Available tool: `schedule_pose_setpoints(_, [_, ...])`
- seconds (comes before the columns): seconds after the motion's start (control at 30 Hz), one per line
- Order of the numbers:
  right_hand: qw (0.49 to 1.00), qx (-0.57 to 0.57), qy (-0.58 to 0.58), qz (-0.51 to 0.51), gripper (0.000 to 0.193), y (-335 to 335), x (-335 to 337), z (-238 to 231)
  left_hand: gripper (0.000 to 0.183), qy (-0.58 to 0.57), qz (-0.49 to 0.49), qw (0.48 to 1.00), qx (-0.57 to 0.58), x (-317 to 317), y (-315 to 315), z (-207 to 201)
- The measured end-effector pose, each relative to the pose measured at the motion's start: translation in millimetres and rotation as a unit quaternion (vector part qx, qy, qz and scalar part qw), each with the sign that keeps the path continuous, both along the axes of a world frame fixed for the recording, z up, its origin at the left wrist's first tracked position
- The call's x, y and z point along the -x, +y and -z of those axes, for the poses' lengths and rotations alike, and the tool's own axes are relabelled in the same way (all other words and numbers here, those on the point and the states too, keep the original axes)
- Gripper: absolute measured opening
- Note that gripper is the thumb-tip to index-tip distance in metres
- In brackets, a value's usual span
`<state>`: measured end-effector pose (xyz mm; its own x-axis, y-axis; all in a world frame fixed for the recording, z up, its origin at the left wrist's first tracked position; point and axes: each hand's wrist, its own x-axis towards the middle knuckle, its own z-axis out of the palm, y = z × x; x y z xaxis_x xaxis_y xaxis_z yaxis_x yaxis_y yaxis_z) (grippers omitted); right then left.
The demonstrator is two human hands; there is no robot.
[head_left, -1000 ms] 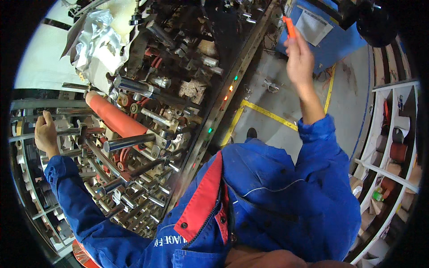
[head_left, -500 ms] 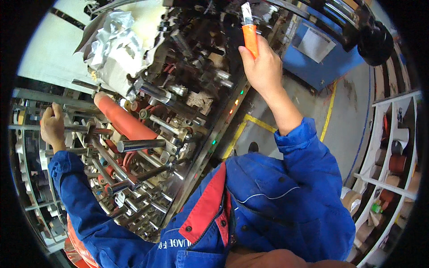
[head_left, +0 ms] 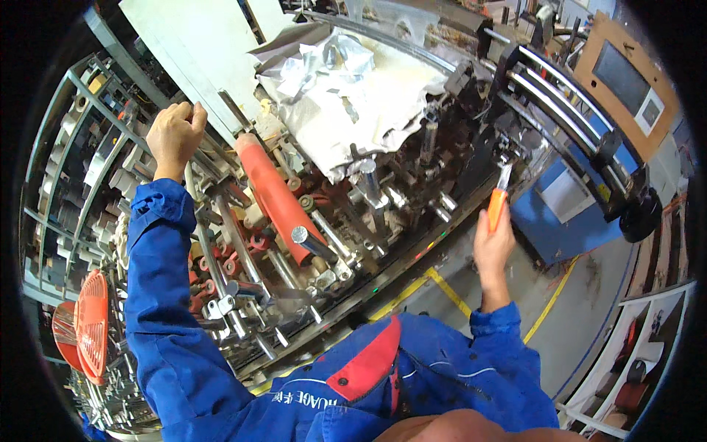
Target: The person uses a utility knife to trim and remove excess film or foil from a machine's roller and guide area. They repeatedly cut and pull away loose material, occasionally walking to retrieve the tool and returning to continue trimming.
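Observation:
My right hand [head_left: 492, 247] is closed round the orange handle of a knife-like tool [head_left: 499, 206], whose narrow metal blade points up and away from me. It is held over the far right end of the machine, near the dark metal parts. Out at the left, my left hand [head_left: 175, 138] has its fingers curled beside the machine's metal bars; whatever they grip is hidden. Between my hands lie a red roller [head_left: 274, 195], several steel shafts and a crumpled off-white sheet [head_left: 368, 103] with silvery foil on top.
Shelves of rolls [head_left: 81, 162] stand at the left, with an orange fan-like guard [head_left: 92, 328] nearer me. At the right are a blue cabinet [head_left: 545, 236], curved chrome bars [head_left: 567, 92] and a white rack [head_left: 641, 368]. Yellow lines [head_left: 449, 291] mark the grey floor.
My view has swung, so the machine sits further right and its far end shows. My right hand still holds the orange tool, now lower and further right in view. The left stays curled.

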<state>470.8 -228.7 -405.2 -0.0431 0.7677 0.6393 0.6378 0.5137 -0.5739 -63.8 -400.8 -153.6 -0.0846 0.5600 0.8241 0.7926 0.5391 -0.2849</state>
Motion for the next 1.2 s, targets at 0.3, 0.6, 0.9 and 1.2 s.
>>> schedule_pose_setpoints(0.3, [0.897, 0.210, 0.327, -0.209, 0.041, -0.8, 3.9, -37.9, 0.041, -0.018, -0.002, 1.000, 0.014, -2.7, -1.8, -0.4])
schedule_pose_setpoints(0.6, [0.829, 0.271, 0.422, -0.246, 0.049, 47.8, 21.5, -62.9, 0.038, -0.015, -0.002, 1.000, 0.009, -2.1, -2.6, -0.5])
schedule_pose_setpoints(0.9, [0.823, 0.273, 0.444, -0.225, 0.044, 38.1, 28.0, -29.2, 0.039, -0.020, 0.002, 1.000, 0.013, -0.8, -1.9, -0.4])
schedule_pose_setpoints(1.2, [0.842, 0.381, 0.345, -0.164, 0.041, -4.0, 19.2, 10.2, 0.039, -0.031, 0.007, 0.999, 0.002, -2.1, -2.8, 1.8])
